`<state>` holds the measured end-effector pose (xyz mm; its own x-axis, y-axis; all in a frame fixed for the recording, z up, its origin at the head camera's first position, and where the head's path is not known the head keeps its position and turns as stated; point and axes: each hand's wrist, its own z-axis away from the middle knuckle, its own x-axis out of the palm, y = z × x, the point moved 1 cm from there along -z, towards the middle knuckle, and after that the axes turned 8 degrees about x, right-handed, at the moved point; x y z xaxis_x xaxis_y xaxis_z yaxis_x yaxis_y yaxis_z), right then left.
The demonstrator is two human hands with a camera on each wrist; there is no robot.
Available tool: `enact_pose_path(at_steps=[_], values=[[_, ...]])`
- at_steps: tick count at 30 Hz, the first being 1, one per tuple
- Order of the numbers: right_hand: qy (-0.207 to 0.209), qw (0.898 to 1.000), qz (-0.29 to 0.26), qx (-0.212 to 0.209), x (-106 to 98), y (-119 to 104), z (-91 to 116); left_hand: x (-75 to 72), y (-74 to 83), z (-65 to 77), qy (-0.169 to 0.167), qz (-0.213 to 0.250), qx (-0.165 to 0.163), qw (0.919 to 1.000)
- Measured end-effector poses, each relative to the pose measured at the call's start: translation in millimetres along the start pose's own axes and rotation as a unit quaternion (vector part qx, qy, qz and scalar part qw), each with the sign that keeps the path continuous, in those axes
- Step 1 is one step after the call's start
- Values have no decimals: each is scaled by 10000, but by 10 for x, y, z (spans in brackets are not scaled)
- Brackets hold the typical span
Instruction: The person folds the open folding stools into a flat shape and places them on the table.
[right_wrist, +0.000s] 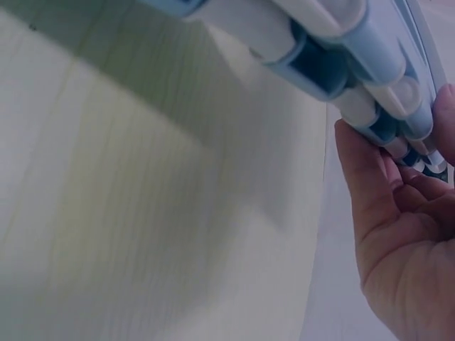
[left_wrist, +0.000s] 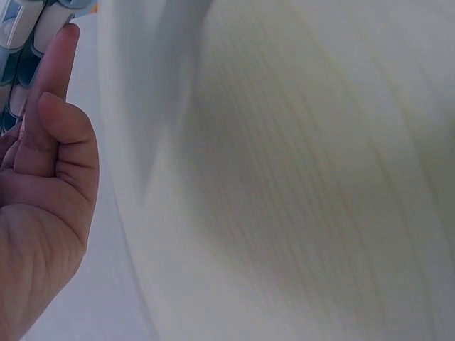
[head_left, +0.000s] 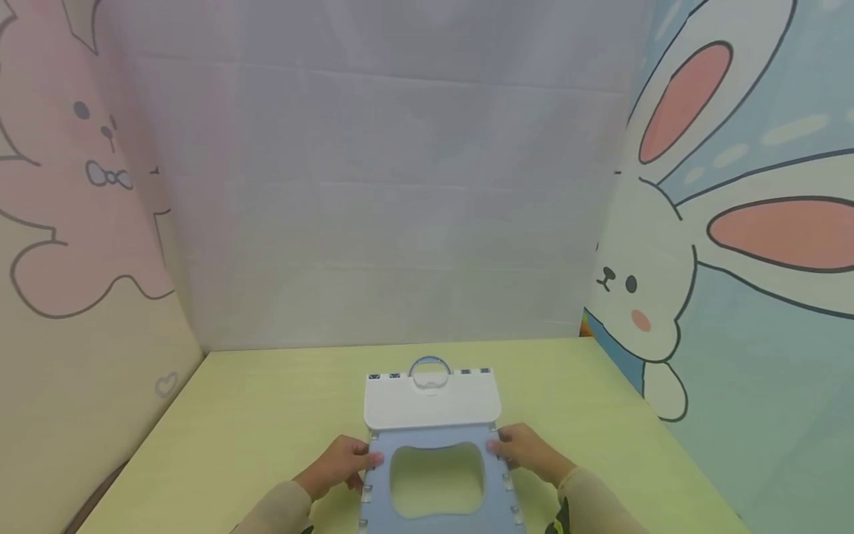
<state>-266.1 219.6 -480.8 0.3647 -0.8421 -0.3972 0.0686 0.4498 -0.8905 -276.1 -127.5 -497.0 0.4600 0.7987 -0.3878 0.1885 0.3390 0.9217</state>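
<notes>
A folding step stool (head_left: pixel 432 406), folded flat, is held over the front of the table in the head view. It has a white panel with a carry handle (head_left: pixel 430 361) at its far end and a pale blue part with a wide cut-out. My left hand (head_left: pixel 339 466) grips its left edge, thumb on top. On the opposite edge my right hand (head_left: pixel 530 452) holds it the same way. Stacked blue and white hinge parts (right_wrist: pixel 384 106) show beside the right fingers in the right wrist view. The stool's near end is cut off by the frame.
A pale yellow table (head_left: pixel 280 400) lies under the stool. Behind it hangs a plain whitish sheet (head_left: pixel 400 208). Rabbit-printed panels stand at the left (head_left: pixel 73 222) and right (head_left: pixel 754 356). The stool casts a shadow on the tabletop in the right wrist view.
</notes>
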Motion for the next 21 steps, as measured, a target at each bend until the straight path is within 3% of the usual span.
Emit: enact_pose_path(at_steps=[13, 21], values=[[107, 9990, 215, 385, -15, 104, -3, 109, -52, -56, 67, -217, -170, 9996], [92, 9992, 183, 339, -7, 121, 13, 121, -36, -58, 33, -260, -159, 9995]])
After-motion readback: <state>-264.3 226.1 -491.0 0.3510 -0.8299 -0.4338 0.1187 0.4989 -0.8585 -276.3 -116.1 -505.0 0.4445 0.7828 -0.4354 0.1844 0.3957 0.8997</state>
